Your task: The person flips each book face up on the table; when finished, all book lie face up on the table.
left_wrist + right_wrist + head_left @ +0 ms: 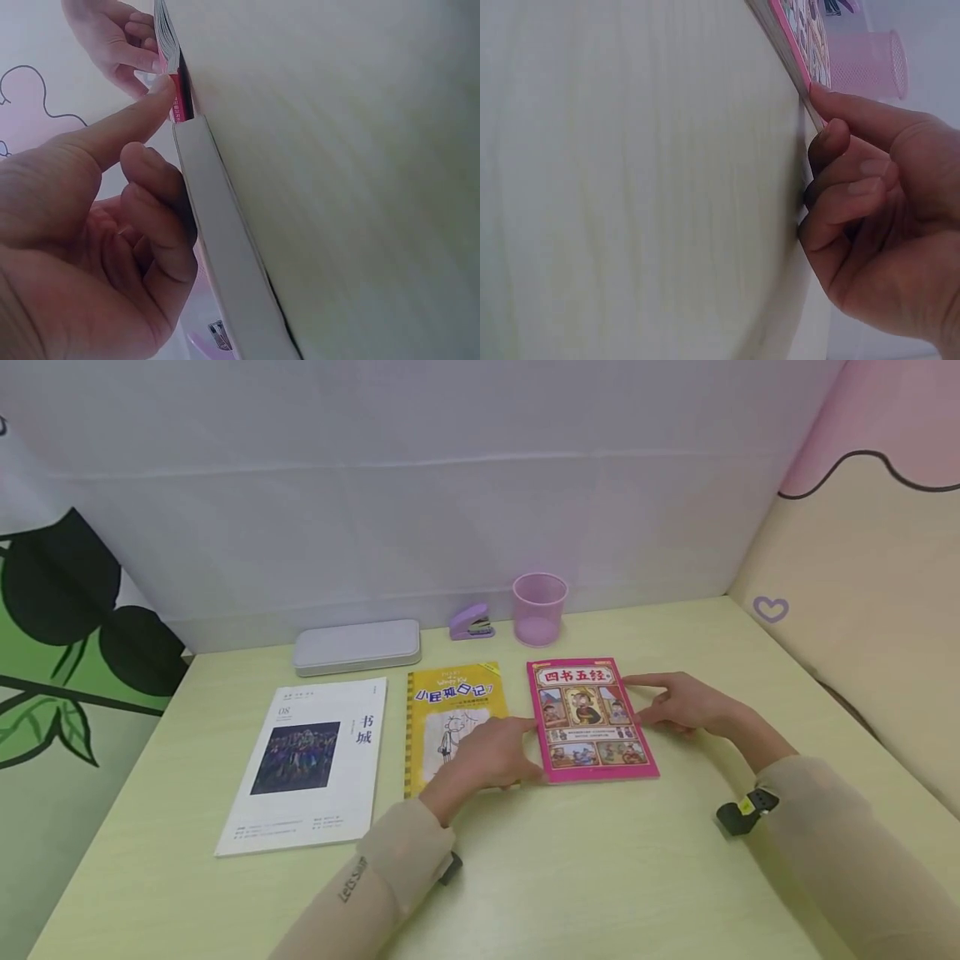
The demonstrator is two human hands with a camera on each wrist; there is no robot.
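Both hands are bracketing the pink book (592, 720), which is lying flat on the tabletop (600, 877). The left hand (491, 752) is resting over the lower right part of the yellow book (452, 722), its index finger stretched out and touching the pink book's left edge while the other fingers are curling loosely and gripping nothing. The right hand (678, 703) is lying on the tabletop just beside the pink book's right edge; its index finger is extending along the upper corner, and the wrist view shows a fingertip (821, 91) pressing that edge, the remaining fingers folding under. Neither hand is clasping the book.

The step in hand appears to be squaring or nudging the pink book into line with its neighbours. The next move probably calls for light, even pressure from both sides so the cover slides without riding onto the yellow book, which it is almost touching.

Farther left a white magazine (311, 764) is lying; behind stand a grey case (356, 646), a purple stapler (471, 622) and a pink cup (539, 608).
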